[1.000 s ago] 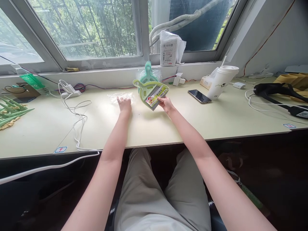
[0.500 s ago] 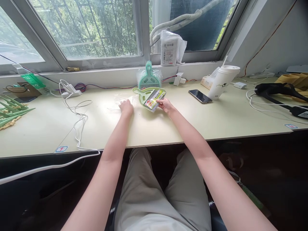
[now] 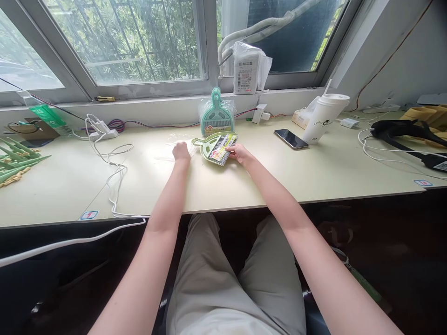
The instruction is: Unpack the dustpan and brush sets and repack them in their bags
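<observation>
Pale-green plastic dustpan with labelled brush (image 3: 215, 148): lower, nearer the counter (image 3: 216, 188), than earlier | right hand (image 3: 239, 153): pinching its 3-o'clock edge | left hand (image 3: 181, 152): clenched at 9, clear crumpled film (image 3: 176, 138) alongside, grip on it uncertain | 12: film-wrapped teal dustpan (image 3: 217, 114), newly unobscured | 6: counter surface to front edge

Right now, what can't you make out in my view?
In the head view:
1. Fingertips of the left hand: hidden by the hand itself.
2. Fine print on the label of the light-green dustpan: too small.
3. Far end of the black strap: cut off by the right edge.
</observation>
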Demonstrator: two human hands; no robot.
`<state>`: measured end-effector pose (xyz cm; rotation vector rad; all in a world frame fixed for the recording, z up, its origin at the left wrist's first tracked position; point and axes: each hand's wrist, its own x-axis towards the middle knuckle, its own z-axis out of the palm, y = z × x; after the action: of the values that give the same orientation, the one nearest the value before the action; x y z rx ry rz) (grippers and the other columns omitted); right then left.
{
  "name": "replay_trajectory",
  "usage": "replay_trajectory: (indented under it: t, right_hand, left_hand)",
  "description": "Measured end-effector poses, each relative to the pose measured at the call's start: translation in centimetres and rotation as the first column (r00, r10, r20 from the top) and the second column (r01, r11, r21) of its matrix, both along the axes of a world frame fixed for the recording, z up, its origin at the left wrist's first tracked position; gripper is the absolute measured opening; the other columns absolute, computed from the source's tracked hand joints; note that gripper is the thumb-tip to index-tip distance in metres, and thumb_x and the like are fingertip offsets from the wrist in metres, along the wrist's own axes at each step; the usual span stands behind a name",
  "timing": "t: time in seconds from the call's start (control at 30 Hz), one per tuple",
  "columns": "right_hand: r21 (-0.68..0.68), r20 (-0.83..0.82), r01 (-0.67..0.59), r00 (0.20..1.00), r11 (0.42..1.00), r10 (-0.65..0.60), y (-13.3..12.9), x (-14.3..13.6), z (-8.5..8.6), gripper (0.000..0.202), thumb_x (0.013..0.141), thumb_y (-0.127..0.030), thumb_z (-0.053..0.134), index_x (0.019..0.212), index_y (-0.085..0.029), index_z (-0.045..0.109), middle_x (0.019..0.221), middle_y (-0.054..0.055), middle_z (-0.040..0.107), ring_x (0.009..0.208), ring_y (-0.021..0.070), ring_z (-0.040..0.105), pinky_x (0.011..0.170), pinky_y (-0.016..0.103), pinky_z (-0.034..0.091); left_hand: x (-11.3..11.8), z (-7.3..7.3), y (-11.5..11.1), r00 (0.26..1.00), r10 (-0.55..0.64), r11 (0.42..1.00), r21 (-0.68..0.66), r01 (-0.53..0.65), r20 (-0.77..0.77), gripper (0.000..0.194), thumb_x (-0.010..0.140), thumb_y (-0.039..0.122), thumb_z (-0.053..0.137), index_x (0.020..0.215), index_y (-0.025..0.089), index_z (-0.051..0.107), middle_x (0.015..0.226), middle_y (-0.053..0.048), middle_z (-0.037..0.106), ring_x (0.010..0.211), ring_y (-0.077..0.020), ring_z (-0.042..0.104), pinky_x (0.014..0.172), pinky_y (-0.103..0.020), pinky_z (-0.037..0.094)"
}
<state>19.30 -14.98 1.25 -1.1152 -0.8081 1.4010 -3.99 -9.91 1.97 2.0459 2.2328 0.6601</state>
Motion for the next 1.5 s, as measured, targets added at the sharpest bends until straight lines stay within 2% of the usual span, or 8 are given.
replay_trajectory:
  t: [0.1, 0.33, 0.67, 0.93, 1.1, 1.2, 1.33, 1.5]
  right_hand:
    - [-0.016, 0.009, -0.008, 1.0, 1.0, 0.009, -0.2, 0.1, 0.2, 0.018, 0.08, 0.006, 0.059, 0.087, -0.011, 0.063, 0.075, 0.004, 0.072, 0.068, 0.0116, 0.069, 0.064, 0.021, 0.06]
    - [-0.017, 0.034, -0.046, 0.998, 0.999, 0.047, -0.7, -0.7, 0.5, 0.02, 0.076, 0.006, 0.063, 0.085, -0.012, 0.063, 0.075, 0.004, 0.072, 0.071, 0.0136, 0.069, 0.07, 0.025, 0.062]
    - [0.047, -0.087, 0.117, 0.99, 0.992, -0.112, -0.3, -0.1, 0.4, 0.018, 0.08, 0.005, 0.06, 0.084, -0.013, 0.06, 0.079, 0.003, 0.071, 0.07, 0.0111, 0.068, 0.069, 0.023, 0.062]
    - [0.112, -0.083, 0.12, 0.99, 0.986, -0.111, -0.3, -0.8, 0.2, 0.019, 0.079, 0.003, 0.063, 0.083, -0.015, 0.059, 0.082, 0.002, 0.072, 0.079, 0.0132, 0.07, 0.084, 0.031, 0.063]
    - [0.181, -0.107, 0.158, 0.984, 0.971, -0.14, -0.1, -0.5, 0.4, 0.02, 0.078, 0.0, 0.066, 0.085, -0.016, 0.06, 0.087, 0.002, 0.073, 0.09, 0.0157, 0.071, 0.092, 0.034, 0.061]
    - [0.214, -0.094, 0.131, 0.989, 0.968, -0.113, -0.2, -0.6, 0.6, 0.02, 0.077, -0.001, 0.069, 0.086, -0.016, 0.061, 0.09, 0.004, 0.074, 0.095, 0.018, 0.071, 0.093, 0.036, 0.06]
    - [0.215, -0.076, 0.108, 0.993, 0.971, -0.094, -0.4, -1.0, 0.5, 0.019, 0.075, -0.001, 0.071, 0.085, -0.015, 0.062, 0.09, 0.004, 0.075, 0.095, 0.0193, 0.071, 0.093, 0.037, 0.06]
    - [0.225, -0.074, 0.107, 0.993, 0.968, -0.092, -0.3, -1.3, 0.3, 0.023, 0.071, -0.003, 0.077, 0.084, -0.015, 0.062, 0.09, 0.005, 0.075, 0.097, 0.0208, 0.071, 0.093, 0.039, 0.06]
  left_hand:
    - [-0.1, 0.0, 0.0, 0.994, 0.051, 0.999, 0.0, -0.051, -0.1, 0.038, 0.08, -0.003, 0.045, 0.107, 0.012, 0.069, 0.108, -0.017, 0.068, 0.109, -0.0302, 0.064, 0.091, -0.038, 0.05]
    - [0.1, -0.3, -0.2, 0.998, 0.021, 0.969, 0.247, -0.007, -0.054, 0.042, 0.091, 0.007, 0.035, 0.114, 0.019, 0.069, 0.104, -0.014, 0.07, 0.099, -0.0286, 0.066, 0.084, -0.038, 0.05]
    - [2.1, 0.4, -1.7, 0.988, -0.131, 0.948, 0.28, 0.151, -0.087, 0.039, 0.095, 0.015, 0.036, 0.12, 0.02, 0.067, 0.112, -0.013, 0.07, 0.107, -0.0275, 0.063, 0.084, -0.036, 0.048]
    - [3.8, 1.1, -3.1, 0.904, -0.384, 0.885, 0.355, 0.302, 0.187, 0.025, 0.094, 0.027, 0.049, 0.108, 0.025, 0.07, 0.113, -0.006, 0.069, 0.101, -0.0239, 0.064, 0.088, -0.033, 0.045]
    - [4.2, 1.6, -3.4, 0.834, -0.44, 0.85, 0.455, 0.266, 0.334, 0.024, 0.092, 0.027, 0.055, 0.112, 0.025, 0.068, 0.125, -0.007, 0.065, 0.124, -0.0238, 0.051, 0.09, -0.031, 0.047]
    - [4.0, 1.6, -3.4, 0.817, -0.454, 0.836, 0.488, 0.253, 0.355, 0.029, 0.092, 0.022, 0.053, 0.117, 0.025, 0.067, 0.132, -0.006, 0.063, 0.129, -0.0217, 0.047, 0.094, -0.03, 0.047]
    - [3.7, 1.4, -3.5, 0.835, -0.444, 0.845, 0.463, 0.269, 0.324, 0.031, 0.095, 0.02, 0.045, 0.111, 0.023, 0.071, 0.122, -0.007, 0.068, 0.122, -0.0232, 0.054, 0.102, -0.034, 0.043]
    - [4.7, 1.4, -4.1, 0.82, -0.512, 0.801, 0.486, 0.349, 0.254, 0.031, 0.096, 0.022, 0.043, 0.108, 0.024, 0.071, 0.124, -0.005, 0.068, 0.12, -0.0227, 0.055, 0.105, -0.035, 0.041]
